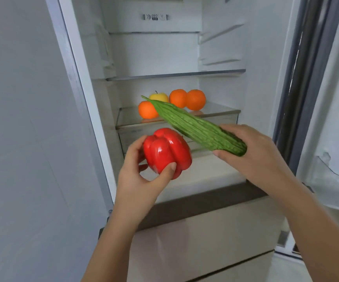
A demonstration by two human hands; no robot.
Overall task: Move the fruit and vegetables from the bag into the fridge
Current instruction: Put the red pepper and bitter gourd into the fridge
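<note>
The left fingers [169, 168] curl round a red pepper [167, 151], thumb on its near face and the others behind. The right fingers [232, 128] wrap the thick end of a gourd [193, 127], thumb beneath. The left hand [136, 180] and right hand [252, 153] hover before the open fridge [215, 58]. The gourd's thin tip points toward the shelf [215, 113], where oranges [177, 98] and an apple [159, 97] sit. The pepper is glossy, so likely slippery, and probably light and hollow; a broad cupped hold suits it. The gourd is stiff and ridged and grips well, though held at one end it levers; a hold nearer mid-length would steady it. The bag is out of view.
</note>
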